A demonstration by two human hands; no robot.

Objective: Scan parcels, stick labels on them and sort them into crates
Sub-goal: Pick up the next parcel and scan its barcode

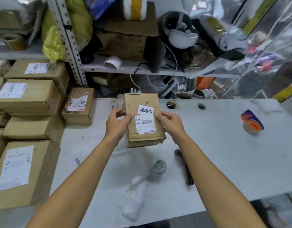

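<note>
A small brown cardboard parcel (142, 102) is held above the white table (224, 153), near its middle. On its top face sit a white shipping label with a barcode (146, 125) and a smaller white sticker with black characters (145, 110). My left hand (116, 123) grips the parcel's left edge, thumb on the top face. My right hand (170, 123) grips its right edge, fingertips beside the labels.
Stacked labelled cardboard parcels (25, 99) fill the left side, with one smaller box (78, 106) beside them. An orange-blue tape dispenser (252, 121) lies at right. A grey scanner (158, 167), a dark tool (184, 167) and crumpled white backing paper (133, 199) lie nearer. Cluttered shelves stand behind.
</note>
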